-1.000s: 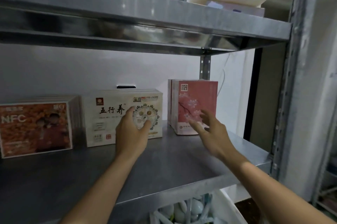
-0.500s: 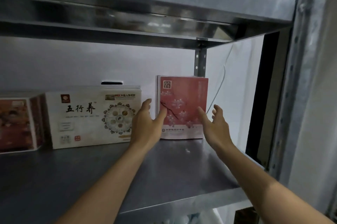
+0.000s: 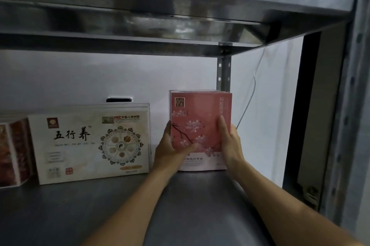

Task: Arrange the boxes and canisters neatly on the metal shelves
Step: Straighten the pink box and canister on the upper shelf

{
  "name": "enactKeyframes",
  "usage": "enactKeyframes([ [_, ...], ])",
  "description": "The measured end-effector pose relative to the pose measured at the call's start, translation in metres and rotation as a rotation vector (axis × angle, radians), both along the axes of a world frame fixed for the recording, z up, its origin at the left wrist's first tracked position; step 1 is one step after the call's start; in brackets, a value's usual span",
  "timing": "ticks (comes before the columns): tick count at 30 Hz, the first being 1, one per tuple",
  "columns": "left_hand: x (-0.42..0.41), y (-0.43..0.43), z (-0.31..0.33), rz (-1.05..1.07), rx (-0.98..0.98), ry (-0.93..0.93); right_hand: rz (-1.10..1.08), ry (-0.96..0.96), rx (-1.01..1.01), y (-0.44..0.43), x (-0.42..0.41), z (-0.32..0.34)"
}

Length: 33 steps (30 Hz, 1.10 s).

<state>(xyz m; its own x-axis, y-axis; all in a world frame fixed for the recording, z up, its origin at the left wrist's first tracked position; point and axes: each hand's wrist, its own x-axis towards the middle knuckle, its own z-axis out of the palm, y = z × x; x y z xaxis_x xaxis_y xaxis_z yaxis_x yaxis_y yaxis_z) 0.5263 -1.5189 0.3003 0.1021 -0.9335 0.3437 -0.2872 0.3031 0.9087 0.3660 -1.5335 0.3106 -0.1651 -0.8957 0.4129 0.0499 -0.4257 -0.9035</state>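
Observation:
A pink box with white blossoms [image 3: 198,117] stands upright at the back right of the metal shelf [image 3: 120,209]. My left hand [image 3: 170,151] grips its left edge, thumb lying across the front. My right hand [image 3: 230,143] grips its right edge, thumb on the front face. To the left stands a wide white box with black characters and a round emblem [image 3: 92,141], a narrow gap apart from the pink box. An orange-red box [image 3: 12,151] shows partly at the far left edge.
The upper metal shelf [image 3: 180,5] hangs close above. A steel upright [image 3: 224,69] stands behind the pink box and a thicker post [image 3: 348,105] at the right. A thin cable [image 3: 252,89] runs down the white wall. A small dark object [image 3: 119,99] sits behind the white box.
Both hands moved from open in front of the boxes to closing on the pink box's two sides. The view shifted right and closer to that box.

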Motion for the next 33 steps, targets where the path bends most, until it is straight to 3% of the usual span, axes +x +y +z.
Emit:
enactKeyframes([
  [3,0.002,-0.006,-0.005,-0.037,-0.014,-0.001,0.058,-0.060,-0.020,-0.008,-0.004,-0.006],
  [16,0.001,-0.007,-0.015,-0.033,-0.114,-0.093,0.003,0.056,-0.072,-0.016,-0.011,-0.020],
  [33,0.000,-0.019,-0.021,-0.011,-0.149,-0.071,0.051,0.030,-0.094,-0.021,-0.012,-0.022],
])
